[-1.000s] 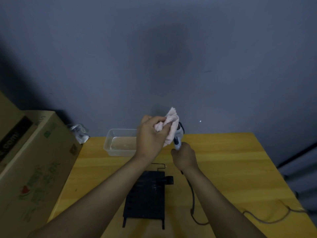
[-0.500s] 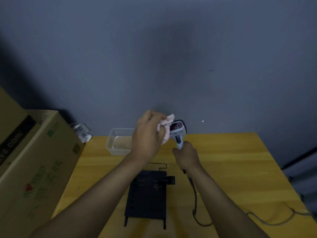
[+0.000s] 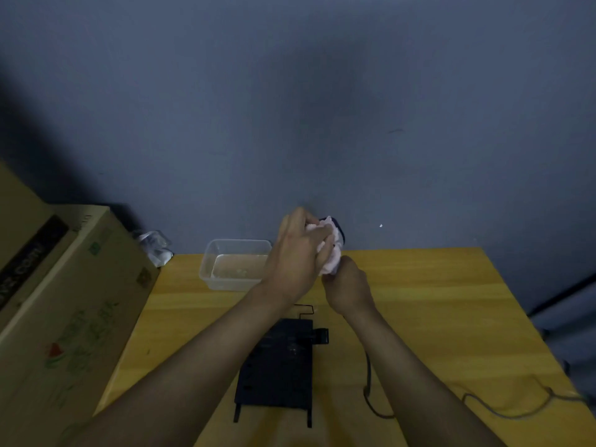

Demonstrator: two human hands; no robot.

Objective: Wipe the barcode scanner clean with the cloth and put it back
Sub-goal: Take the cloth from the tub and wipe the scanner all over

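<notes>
My left hand (image 3: 298, 253) is closed on a pink cloth (image 3: 330, 253) and presses it over the head of the barcode scanner (image 3: 339, 233), of which only a dark edge shows at the cloth's upper right. Just below, my right hand (image 3: 348, 287) grips the scanner's handle, which is hidden inside the fist. Both hands are raised above the far middle of the wooden table (image 3: 435, 317). The scanner's dark cable (image 3: 369, 382) runs from under my right forearm down across the table.
A black flat stand (image 3: 277, 369) with thin legs lies on the table under my forearms. A clear plastic tub (image 3: 232, 266) sits at the back left. A large cardboard box (image 3: 61, 301) stands at the left edge. A grey wall rises behind.
The cloth has moved back over the scanner head, which was exposed half a second ago. My left hand has shifted right and down against it. My right hand holds still.
</notes>
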